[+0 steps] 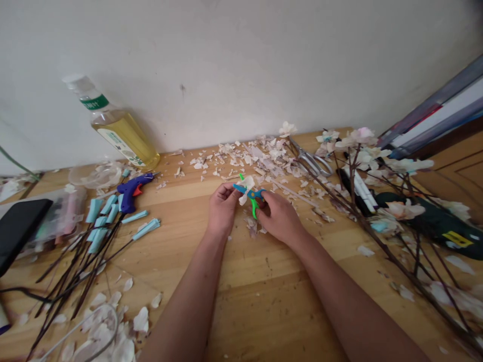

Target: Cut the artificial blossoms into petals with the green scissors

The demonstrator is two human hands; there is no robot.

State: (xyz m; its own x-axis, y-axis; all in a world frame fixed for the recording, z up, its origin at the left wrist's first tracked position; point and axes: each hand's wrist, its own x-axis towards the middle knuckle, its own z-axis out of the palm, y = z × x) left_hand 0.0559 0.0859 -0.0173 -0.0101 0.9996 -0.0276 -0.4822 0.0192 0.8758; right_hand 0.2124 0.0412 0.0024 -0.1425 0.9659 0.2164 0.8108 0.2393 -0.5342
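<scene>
To the right of the blue glue gun [129, 197], I am showing a bare left hand [222, 208] and, farther from that gun, a bare right hand [281, 216]. My left forearm [196, 279] and right forearm [337, 279] are showing bare too, each widening smoothly from the hand into a broad, rounded shape.

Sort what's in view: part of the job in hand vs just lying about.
Seemingly in the job:
blue-and-green scissors, in the right grip
white petal piece, at the scissors, beside the left grip
petal scraps, probably

Just lying about:
bottle of yellow liquid
black phone
metal shears
glue gun, untouched, possibly related
</scene>
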